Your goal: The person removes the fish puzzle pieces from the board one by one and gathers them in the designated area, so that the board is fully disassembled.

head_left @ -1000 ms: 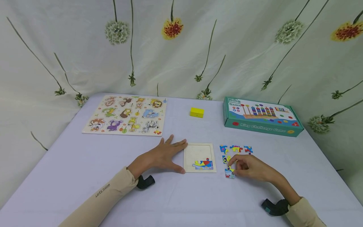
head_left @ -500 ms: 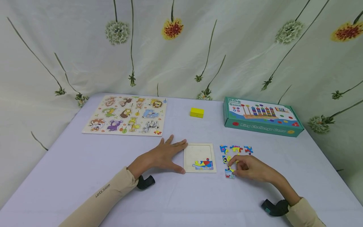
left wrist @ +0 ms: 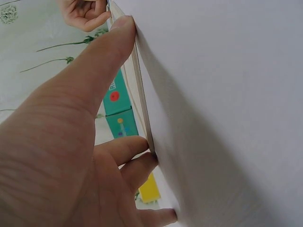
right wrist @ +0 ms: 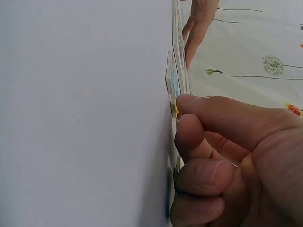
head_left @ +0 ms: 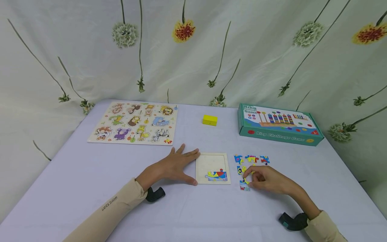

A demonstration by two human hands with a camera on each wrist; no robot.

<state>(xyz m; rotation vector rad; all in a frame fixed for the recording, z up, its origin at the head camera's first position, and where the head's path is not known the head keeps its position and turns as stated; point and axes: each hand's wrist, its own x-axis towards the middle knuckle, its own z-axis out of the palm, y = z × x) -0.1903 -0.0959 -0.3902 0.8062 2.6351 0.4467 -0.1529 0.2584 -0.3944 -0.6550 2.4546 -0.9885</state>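
A square wooden puzzle board point(head_left: 208, 161) lies flat on the table, with a few joined blue, yellow and red pieces point(head_left: 218, 175) in its lower right corner. My left hand point(head_left: 172, 167) is spread beside it; thumb and fingertips touch its left edge, as the left wrist view also shows. To the right of the board, loose jigsaw pieces lie in rows, such as one blue piece point(head_left: 238, 159) and a red and yellow one point(head_left: 252, 158). My right hand point(head_left: 269, 178) pinches a yellow puzzle piece point(head_left: 246, 181) low over the table, partly covering other pieces. Just below is a light blue piece point(head_left: 245, 186).
An animal peg puzzle point(head_left: 136, 122) lies at the back left. A yellow block point(head_left: 210, 120) stands at the back middle, and a green Ring Challenge Game box point(head_left: 279, 125) at the back right. Behind the table hangs a flowered cloth point(head_left: 193, 67).
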